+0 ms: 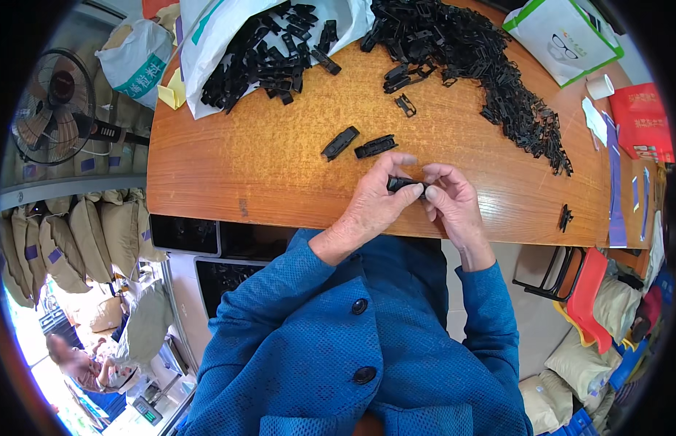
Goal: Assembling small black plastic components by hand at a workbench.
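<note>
Just above the table's near edge, my left hand (378, 200) is closed round a small black plastic part (402, 184). My right hand (454, 202) meets it from the other side, thumb and fingers pinched at the part's right end. Whether a second piece sits between the right fingers is hidden. Two similar black parts, one longish piece (341, 143) and another piece (375, 146), lie on the wood beyond my left hand. Farther off rests a single small open black frame (405, 105).
A white sack (200, 43) spills black parts (280, 58) at the far left. A heap of black frames (469, 51) covers the far right. One black piece (565, 218) lies near the right edge. Left stand a fan (60, 87) and sacks (91, 236); a red stool (591, 301) is right.
</note>
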### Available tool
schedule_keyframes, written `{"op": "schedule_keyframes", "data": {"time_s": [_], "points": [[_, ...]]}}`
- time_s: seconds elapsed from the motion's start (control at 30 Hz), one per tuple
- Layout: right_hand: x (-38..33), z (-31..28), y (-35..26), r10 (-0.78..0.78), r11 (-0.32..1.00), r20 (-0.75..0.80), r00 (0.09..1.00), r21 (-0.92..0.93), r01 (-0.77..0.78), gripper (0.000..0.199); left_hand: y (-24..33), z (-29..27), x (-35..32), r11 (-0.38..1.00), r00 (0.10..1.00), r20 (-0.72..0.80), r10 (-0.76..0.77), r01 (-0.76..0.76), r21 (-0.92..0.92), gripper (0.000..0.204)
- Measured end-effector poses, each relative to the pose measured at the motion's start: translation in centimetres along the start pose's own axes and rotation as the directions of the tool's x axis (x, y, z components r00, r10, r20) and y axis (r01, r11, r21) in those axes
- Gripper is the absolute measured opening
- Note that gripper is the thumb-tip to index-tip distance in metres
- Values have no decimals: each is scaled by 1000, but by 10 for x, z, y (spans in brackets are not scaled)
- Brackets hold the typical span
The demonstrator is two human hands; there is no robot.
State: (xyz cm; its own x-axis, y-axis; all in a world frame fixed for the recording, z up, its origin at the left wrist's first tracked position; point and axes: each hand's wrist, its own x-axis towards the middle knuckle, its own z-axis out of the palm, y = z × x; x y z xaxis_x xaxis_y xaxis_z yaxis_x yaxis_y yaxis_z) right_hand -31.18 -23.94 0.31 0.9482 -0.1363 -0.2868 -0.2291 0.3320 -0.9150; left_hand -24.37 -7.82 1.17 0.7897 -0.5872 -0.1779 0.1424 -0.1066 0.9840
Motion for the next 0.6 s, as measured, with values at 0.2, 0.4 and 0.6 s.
{"op": "schedule_keyframes", "data": {"time_s": [0.2,0.4,0.6], "points": [[13,-5,-7,94,970,45,995,219,-102,24,17,2,12,945,996,57,-71,85,-315,35],[48,0,-24,182,968,49,982,-187,-170,23,8,-31,37,797,911,106,398,-400,453,16],[95,22,-46,-412,505,71,908,-812,293,25,-16,-94,29,254,768,210,605,-436,863,17]]}}
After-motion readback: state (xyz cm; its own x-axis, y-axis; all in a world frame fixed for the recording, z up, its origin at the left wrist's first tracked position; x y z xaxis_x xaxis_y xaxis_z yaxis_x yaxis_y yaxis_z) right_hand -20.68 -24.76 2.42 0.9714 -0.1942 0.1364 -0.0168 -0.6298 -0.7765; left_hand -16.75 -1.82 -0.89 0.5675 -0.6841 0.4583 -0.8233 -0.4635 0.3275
